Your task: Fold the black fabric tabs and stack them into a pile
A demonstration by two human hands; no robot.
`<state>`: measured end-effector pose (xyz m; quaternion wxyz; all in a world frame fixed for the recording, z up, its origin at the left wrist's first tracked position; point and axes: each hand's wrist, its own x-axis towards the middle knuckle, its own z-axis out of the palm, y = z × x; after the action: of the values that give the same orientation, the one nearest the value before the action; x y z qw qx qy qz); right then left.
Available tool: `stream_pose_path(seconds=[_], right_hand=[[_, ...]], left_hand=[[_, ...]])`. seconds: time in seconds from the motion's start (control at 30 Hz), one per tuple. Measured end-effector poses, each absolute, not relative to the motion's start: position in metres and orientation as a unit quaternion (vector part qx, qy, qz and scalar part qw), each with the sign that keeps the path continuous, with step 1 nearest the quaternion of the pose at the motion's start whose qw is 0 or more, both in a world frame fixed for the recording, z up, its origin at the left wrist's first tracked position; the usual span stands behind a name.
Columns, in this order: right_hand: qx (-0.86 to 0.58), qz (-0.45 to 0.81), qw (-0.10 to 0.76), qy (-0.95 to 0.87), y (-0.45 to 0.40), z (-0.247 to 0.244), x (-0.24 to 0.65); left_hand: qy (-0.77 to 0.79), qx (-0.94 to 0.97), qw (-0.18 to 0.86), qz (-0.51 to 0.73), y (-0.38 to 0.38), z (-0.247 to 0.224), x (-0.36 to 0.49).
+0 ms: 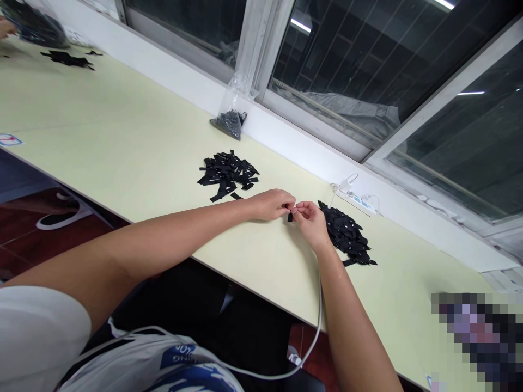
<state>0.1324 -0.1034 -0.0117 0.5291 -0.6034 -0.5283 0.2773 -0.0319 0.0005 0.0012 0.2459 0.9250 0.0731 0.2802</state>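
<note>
My left hand and my right hand meet above the pale table, fingertips pinched together. Between them is a short black fabric strip, its lower end hanging below the fingers. Both hands look closed on it, though the fingers hide most of the strip. Left of my left hand lies a loose pile of black strips, some with small shiny spots. A second, denser heap of black strips sits just right of my right hand.
A clear plastic bag with dark pieces stands by the window ledge. A power strip with plugs lies behind the right heap. A white cable runs over the table edge. Black strips and another person's hand are at far left.
</note>
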Motion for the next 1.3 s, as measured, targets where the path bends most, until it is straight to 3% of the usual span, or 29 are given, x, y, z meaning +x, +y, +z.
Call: stream_pose_path(seconds=[0.23,0.63,0.83,1.07,1.3], right_hand=[[-0.621,0.242,0.509,-0.545,-0.106,-0.006,0.13],[-0.609,0.194,0.46,-0.616,-0.109,-0.001,0.127],[-0.633,0.205,0.427,-0.612,-0.109,-0.004,0.125],[-0.612,0.264,0.488,-0.563,-0.104,-0.01,0.129],[-0.636,0.236,0.469,-0.566,-0.102,-0.012,0.133]], left_hand=[[0.097,0.911,0.262,0.304,-0.005,0.004,-0.033],[0.101,0.861,0.406,0.289,-0.003,0.004,-0.035],[0.105,0.879,0.399,0.24,0.004,-0.002,-0.035],[0.109,0.873,0.389,0.272,0.004,0.001,-0.034],[0.134,0.885,0.351,0.277,0.004,-0.001,-0.033]])
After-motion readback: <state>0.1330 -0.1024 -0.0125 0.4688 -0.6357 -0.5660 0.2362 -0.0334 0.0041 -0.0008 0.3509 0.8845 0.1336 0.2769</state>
